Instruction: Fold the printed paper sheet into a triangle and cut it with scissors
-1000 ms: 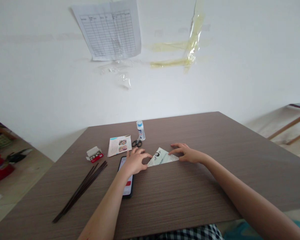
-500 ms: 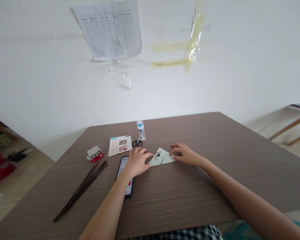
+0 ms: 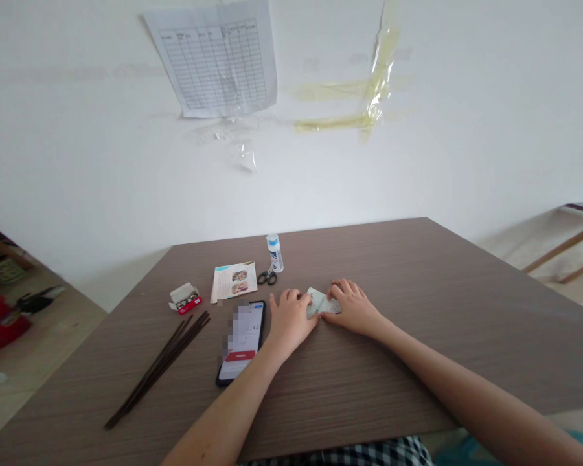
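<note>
A printed sheet of paper (image 3: 320, 303), pale green and folded to a triangle, lies flat on the table between my hands. My left hand (image 3: 291, 318) covers its left part, the fingers bent and the thumb pressed near the middle. From the right, my right hand (image 3: 350, 307) holds the other corner, its thumb along the near edge and its fingers curled over the top. Only the middle and tip of the paper show. Beside my left forearm lies a phone (image 3: 243, 333) with a lit screen, partly blurred out.
Behind my left hand are black-handled scissors (image 3: 267, 277), a white glue bottle (image 3: 274, 254) with a blue top, and a printed paper packet (image 3: 233, 282). Farther left sit an opened small red-and-white box (image 3: 185, 299) and several thin dark sticks (image 3: 160, 369). A white wall rises behind the table (image 3: 418, 369).
Both hands have moved inward over the paper, the left one going right and off the phone. More of the phone's screen shows, and less of the paper.
</note>
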### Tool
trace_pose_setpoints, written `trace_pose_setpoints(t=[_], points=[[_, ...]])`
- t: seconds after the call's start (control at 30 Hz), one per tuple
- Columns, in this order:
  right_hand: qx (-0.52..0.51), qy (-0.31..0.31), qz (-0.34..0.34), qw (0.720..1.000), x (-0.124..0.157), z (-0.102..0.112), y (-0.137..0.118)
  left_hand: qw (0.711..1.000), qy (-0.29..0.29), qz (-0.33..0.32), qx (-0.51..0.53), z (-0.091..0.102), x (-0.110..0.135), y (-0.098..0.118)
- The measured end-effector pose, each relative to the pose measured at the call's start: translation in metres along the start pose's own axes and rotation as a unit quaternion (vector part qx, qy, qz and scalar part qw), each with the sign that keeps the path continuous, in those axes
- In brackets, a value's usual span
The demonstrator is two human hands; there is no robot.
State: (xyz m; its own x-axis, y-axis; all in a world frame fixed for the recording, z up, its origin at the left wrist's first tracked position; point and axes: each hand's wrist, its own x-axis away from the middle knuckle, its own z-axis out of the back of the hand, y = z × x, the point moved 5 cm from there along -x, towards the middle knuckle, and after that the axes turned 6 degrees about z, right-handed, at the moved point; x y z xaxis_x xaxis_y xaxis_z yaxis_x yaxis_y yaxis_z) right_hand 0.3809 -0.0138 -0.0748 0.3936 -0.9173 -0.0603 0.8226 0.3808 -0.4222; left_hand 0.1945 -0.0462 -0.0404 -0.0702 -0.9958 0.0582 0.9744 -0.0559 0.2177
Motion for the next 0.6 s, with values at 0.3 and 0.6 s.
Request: trace_pose_setpoints(t=[0.3, 0.6], points=[[-0.020, -0.005, -0.018, 1.000, -0.0014, 0.0024, 0.0006, 1.000, -0.015, 0.011, 0.007, 0.0010, -0.0025, -0.0009], [-0.014, -0.002, -0.020, 1.000, -0.0032, 0.0024, 0.0015, 0.999, -0.037, 0.024, 0.007, 0.0017, -0.0050, 0.0008]])
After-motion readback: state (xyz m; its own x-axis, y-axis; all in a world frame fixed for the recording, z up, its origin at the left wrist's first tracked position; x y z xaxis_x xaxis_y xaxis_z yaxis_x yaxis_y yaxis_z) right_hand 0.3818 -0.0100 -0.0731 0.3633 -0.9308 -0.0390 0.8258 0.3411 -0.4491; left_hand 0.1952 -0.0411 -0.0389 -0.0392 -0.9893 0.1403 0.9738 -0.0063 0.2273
